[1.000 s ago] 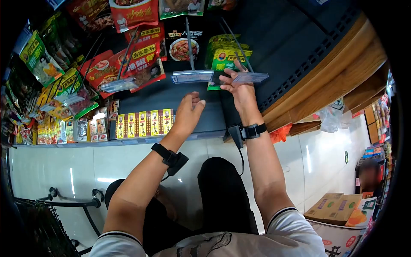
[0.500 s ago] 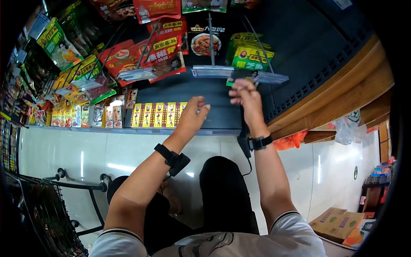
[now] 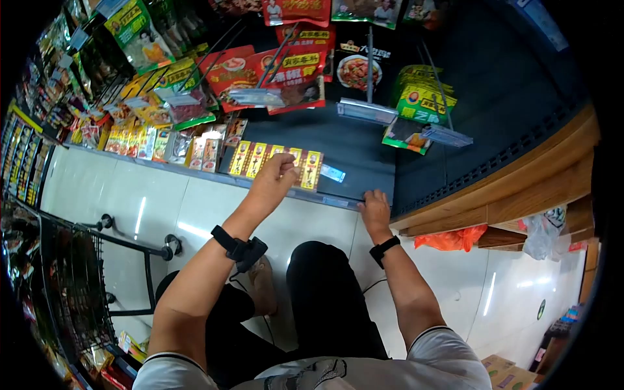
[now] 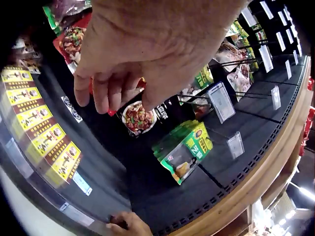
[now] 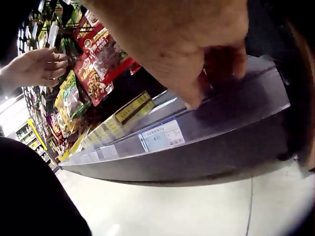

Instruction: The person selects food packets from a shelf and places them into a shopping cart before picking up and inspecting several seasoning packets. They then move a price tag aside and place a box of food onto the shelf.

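My left hand (image 3: 273, 182) hovers over a row of yellow-and-brown small boxes (image 3: 259, 161) on the bottom shelf, its fingers loosely bent around nothing. At the front edge of that shelf (image 3: 354, 185), to the right of the boxes, my right hand (image 3: 375, 211) rests with bent fingertips on the lip. In the right wrist view, the thumb and fingers (image 5: 238, 64) come down on the dark metal edge near a price label (image 5: 161, 135). Green-and-yellow packets (image 3: 422, 97) hang on a hook above and beyond the right hand.
Red seasoning pouches (image 3: 296, 78) and a black pouch (image 3: 361, 70) hang from metal hooks with clear price holders (image 3: 367, 110). A wooden shelf side (image 3: 520, 188) bounds the right. A black wire cart (image 3: 78, 273) stands at left, and orange plastic (image 3: 452, 238) lies low at right.
My right hand has come down from the hanging green packets to the shelf's front edge. The head view has swung, and my left hand now lies over the yellow boxes.
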`<state>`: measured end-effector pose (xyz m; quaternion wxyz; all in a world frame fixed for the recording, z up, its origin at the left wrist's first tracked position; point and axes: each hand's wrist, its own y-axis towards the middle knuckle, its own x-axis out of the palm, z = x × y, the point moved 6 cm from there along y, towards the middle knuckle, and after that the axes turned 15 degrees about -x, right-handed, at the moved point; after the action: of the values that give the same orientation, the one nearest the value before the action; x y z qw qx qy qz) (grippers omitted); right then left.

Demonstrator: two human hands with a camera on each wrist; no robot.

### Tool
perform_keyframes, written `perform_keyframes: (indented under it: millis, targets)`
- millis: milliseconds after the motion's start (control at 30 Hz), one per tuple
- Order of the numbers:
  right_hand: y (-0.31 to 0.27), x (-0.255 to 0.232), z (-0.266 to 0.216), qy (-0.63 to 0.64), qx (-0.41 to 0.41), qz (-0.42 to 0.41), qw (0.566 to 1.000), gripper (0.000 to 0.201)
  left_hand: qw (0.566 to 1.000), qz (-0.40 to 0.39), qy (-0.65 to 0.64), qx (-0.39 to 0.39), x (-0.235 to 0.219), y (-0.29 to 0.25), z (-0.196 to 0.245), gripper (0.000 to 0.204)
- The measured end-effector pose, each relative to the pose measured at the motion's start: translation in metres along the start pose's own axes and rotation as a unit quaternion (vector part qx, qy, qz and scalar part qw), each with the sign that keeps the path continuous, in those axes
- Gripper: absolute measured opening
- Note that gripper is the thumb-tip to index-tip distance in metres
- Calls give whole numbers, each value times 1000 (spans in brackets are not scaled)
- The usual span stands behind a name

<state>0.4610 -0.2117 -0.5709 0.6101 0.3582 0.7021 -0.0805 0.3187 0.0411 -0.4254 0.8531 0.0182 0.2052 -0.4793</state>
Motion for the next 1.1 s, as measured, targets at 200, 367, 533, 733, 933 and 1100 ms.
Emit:
perform_keyframes:
  millis: [200, 367, 533, 733, 933, 1100]
  targets:
    - [5, 8, 8, 10, -41, -26, 999, 17, 995, -27, 57, -78, -52, -31, -1, 37]
    - [10, 6, 7, 11, -43, -79, 996, 18, 973, -45, 200, -108, -94, -46, 42, 37]
    - [12, -1, -3, 7, -52, -99, 994, 20, 979, -35, 161, -122, -147, -77, 21, 36]
    - [9, 8, -1, -31, -87, -73, 993, 21, 965, 40, 120, -230, -240, -183, -43, 37]
    - [11, 38, 23, -48, -93, -125, 987, 33, 979, 73, 74, -176, -293, -217, -40, 38]
    - [18, 14, -5, -45, -36, -156, 986, 26, 989, 81, -18, -119, -309, -130, -73, 38]
